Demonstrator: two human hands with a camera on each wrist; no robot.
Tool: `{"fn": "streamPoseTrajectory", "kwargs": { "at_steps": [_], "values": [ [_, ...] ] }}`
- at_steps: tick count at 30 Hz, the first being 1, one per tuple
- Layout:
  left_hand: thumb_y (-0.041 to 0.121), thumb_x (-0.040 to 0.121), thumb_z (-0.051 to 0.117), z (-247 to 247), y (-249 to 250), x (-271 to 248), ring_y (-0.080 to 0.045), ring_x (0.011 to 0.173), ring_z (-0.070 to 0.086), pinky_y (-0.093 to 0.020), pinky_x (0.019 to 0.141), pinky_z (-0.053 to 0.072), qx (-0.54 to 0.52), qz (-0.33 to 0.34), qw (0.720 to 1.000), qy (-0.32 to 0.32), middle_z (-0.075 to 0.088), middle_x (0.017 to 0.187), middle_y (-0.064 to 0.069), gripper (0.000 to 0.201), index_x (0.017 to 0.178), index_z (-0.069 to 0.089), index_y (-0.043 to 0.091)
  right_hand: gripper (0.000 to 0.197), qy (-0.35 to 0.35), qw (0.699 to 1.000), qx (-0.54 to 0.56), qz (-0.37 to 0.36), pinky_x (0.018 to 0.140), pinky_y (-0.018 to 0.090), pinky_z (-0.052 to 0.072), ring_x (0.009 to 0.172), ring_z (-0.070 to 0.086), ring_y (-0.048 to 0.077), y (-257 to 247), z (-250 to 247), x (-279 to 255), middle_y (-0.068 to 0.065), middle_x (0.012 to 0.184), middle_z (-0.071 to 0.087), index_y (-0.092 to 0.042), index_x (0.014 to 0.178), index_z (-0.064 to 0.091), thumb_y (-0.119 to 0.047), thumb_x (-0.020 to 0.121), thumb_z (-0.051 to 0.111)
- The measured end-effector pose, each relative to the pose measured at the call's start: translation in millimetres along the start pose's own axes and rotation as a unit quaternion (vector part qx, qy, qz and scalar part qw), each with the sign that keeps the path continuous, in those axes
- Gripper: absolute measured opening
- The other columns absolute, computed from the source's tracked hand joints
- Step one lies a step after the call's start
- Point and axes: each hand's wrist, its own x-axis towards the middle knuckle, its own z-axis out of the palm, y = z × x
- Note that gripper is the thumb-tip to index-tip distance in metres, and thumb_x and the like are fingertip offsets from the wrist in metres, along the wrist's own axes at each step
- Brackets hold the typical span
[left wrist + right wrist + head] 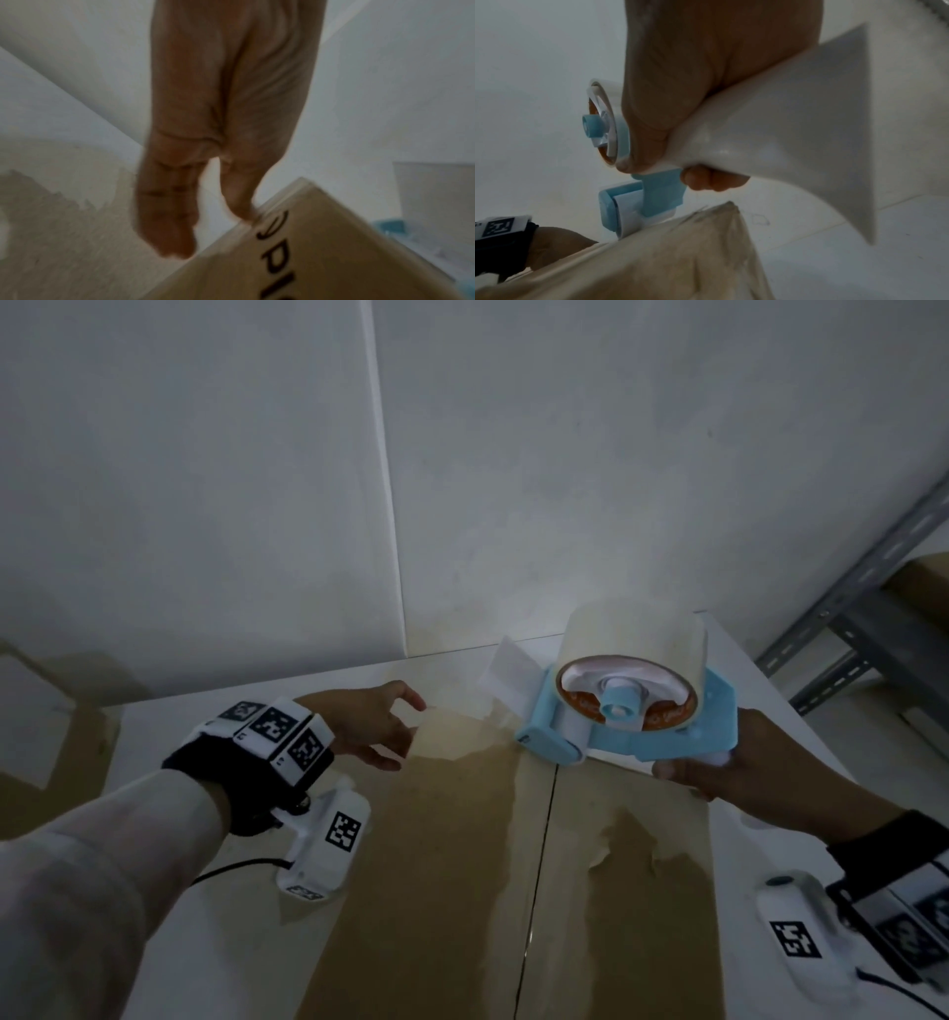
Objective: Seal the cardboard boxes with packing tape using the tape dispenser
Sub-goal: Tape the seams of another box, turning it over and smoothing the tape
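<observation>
Item: cardboard box (462, 891), brown, flaps closed, filling the lower centre of the head view; top face scarred with pale torn patches. Its centre seam (539, 865) runs as a thin dark line from the bottom edge up toward frame centre, and this is the long axis to be taped. Item: tape dispenser (631, 711), light blue frame carrying a pale tape roll, at centre right; its roller end sits at the far end of the seam, appearing to touch the box top, with a loose tape tail (506, 670) lifted toward upper left. Right hand (719, 775), lower right of the dispenser, wraps its fingers round the white handle (782, 132). Left hand (369, 726), left of centre, lies at the far edge of the box with fingers loosely spread, holding nothing; contact with the box cannot be told for certain. Judgement: the right hand is nearer the seam and would draw the dispenser along it toward the bottom of the frame. Also present: white table (760, 839), metal shelf frame (847, 618) at upper right.
</observation>
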Motion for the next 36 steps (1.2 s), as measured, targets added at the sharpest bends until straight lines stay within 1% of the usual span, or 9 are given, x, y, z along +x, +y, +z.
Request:
{"fn": "streamPoseTrajectory", "kwargs": {
  "at_steps": [3, 7, 11, 13, 16, 22, 27, 32, 36],
  "values": [
    [0.003, 0.091, 0.043, 4, -5, -3, -0.020, 0.077, 0.057, -0.029, 0.067, 0.049, 0.032, -0.011, 0.999, 0.021, 0.059, 0.089, -0.008, 0.014, 0.098, 0.045, 0.015, 0.034, 0.008, 1.000, -0.004, -0.002, 0.053, 0.005, 0.046, 0.073, 0.063, -0.007, 1, 2, 1, -0.034, 0.084, 0.065, -0.042, 0.079, 0.063, -0.064, 0.053, 0.069],
    [0.002, 0.089, 0.051, 2, 1, -15, -0.009, 0.072, 0.059, -0.015, 0.061, 0.046, 0.077, 0.029, 0.995, 0.048, 0.061, 0.078, 0.004, 0.024, 0.075, 0.054, 0.021, 0.022, 0.010, 1.000, -0.005, 0.005, 0.052, 0.006, 0.046, 0.069, 0.063, -0.005, 5, 2, 2, -0.032, 0.080, 0.065, -0.035, 0.079, 0.061, -0.019, 0.074, 0.075],
    [0.021, 0.096, 0.038, 3, 10, -35, -0.011, 0.084, 0.062, -0.026, 0.073, 0.045, 0.079, 0.005, 0.996, 0.041, 0.065, 0.094, 0.002, 0.024, 0.099, 0.061, 0.015, 0.036, 0.021, 1.000, -0.015, 0.010, 0.048, 0.010, 0.047, 0.062, 0.063, 0.003, 3, 0, 0, -0.013, 0.080, 0.069, -0.031, 0.079, 0.060, -0.056, 0.056, 0.070],
    [0.040, 0.097, 0.030, 10, 16, -46, -0.018, 0.095, 0.060, -0.031, 0.078, 0.044, 0.069, -0.022, 0.996, 0.045, 0.064, 0.109, -0.002, 0.043, 0.115, 0.058, 0.012, 0.017, 0.021, 1.000, -0.013, 0.016, 0.045, 0.011, 0.045, 0.057, 0.061, 0.002, 4, -3, -1, -0.003, 0.066, 0.067, -0.030, 0.075, 0.059, -0.031, 0.070, 0.075],
    [0.054, 0.094, 0.020, 31, 29, -54, -0.026, 0.105, 0.055, -0.036, 0.083, 0.047, 0.081, -0.011, 0.990, 0.114, 0.054, 0.124, -0.012, 0.065, 0.131, 0.045, 0.007, 0.027, 0.010, 1.000, -0.023, 0.000, 0.046, 0.009, 0.043, 0.060, 0.061, -0.004, 5, -5, -1, -0.021, 0.068, 0.068, -0.033, 0.074, 0.058, -0.010, 0.076, 0.071],
    [0.022, 0.100, 0.027, 74, 41, -49, -0.031, 0.123, 0.046, -0.032, 0.095, 0.037, 0.168, -0.019, 0.961, 0.220, 0.046, 0.135, -0.022, 0.042, 0.127, 0.042, -0.007, 0.024, 0.014, 1.000, -0.001, 0.012, 0.048, 0.012, 0.043, 0.055, 0.058, -0.011, 8, -9, -5, -0.023, 0.060, 0.066, -0.034, 0.072, 0.058, -0.015, 0.075, 0.072],
    [0.017, 0.100, 0.024, 89, 39, -50, -0.035, 0.123, 0.045, -0.035, 0.097, 0.036, 0.132, -0.038, 0.955, 0.261, 0.044, 0.134, -0.024, 0.040, 0.128, 0.040, -0.007, 0.024, 0.033, 0.999, 0.008, 0.022, 0.056, 0.013, 0.045, 0.066, 0.060, -0.004, 16, -3, -6, -0.015, 0.077, 0.064, -0.035, 0.075, 0.058, -0.017, 0.074, 0.073],
    [0.014, 0.100, 0.015, 91, 39, -44, -0.037, 0.123, 0.042, -0.040, 0.101, 0.035, 0.098, -0.024, 0.950, 0.295, 0.038, 0.135, -0.027, 0.040, 0.130, 0.034, -0.004, 0.017, 0.018, 0.998, 0.058, 0.014, 0.050, 0.006, 0.044, 0.062, 0.059, -0.012, 16, -4, -9, -0.028, 0.065, 0.066, -0.033, 0.073, 0.061, -0.024, 0.071, 0.075],
    [0.018, 0.101, 0.015, 96, 37, -43, -0.038, 0.124, 0.041, -0.044, 0.104, 0.035, 0.110, -0.020, 0.943, 0.312, 0.035, 0.137, -0.026, 0.040, 0.131, 0.033, -0.001, 0.025, 0.015, 0.998, 0.053, 0.004, 0.050, 0.004, 0.042, 0.062, 0.058, -0.016, 16, -5, -8, -0.017, 0.071, 0.063, -0.034, 0.075, 0.059, -0.011, 0.077, 0.071]
  ]
}}
